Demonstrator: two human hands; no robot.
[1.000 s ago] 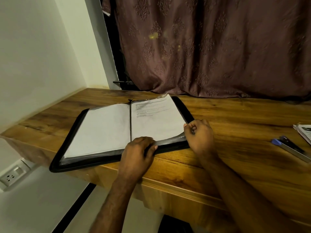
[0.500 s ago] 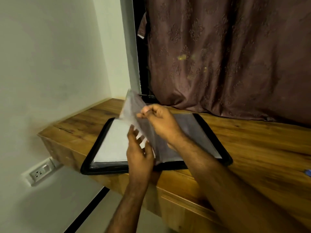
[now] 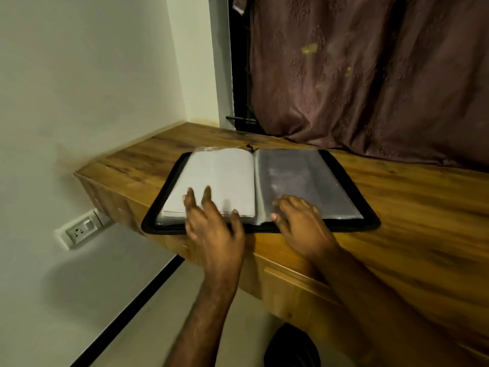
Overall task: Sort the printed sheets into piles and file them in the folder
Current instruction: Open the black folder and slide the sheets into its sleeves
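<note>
From my head camera, the folder (image 3: 260, 190) lies open and flat on the wooden desk (image 3: 397, 207), close to its front edge. My left hand (image 3: 214, 226) reaches over the filled left side, fingers straight and spread, tips over the white sheets (image 3: 219, 178); I cannot tell whether they press down. My right hand (image 3: 301, 221) rests on the empty sleeve (image 3: 304, 181) on the right, fingers loosely curved, pinching nothing.

I judge the sleeve to be thin, limp and slick, so it will buckle if pushed. I would take it at the near bottom corner, by my right thumb, or open it at its top edge. The sheets are light and bend easily; the stack on the left looks thick enough to stay put.
</note>
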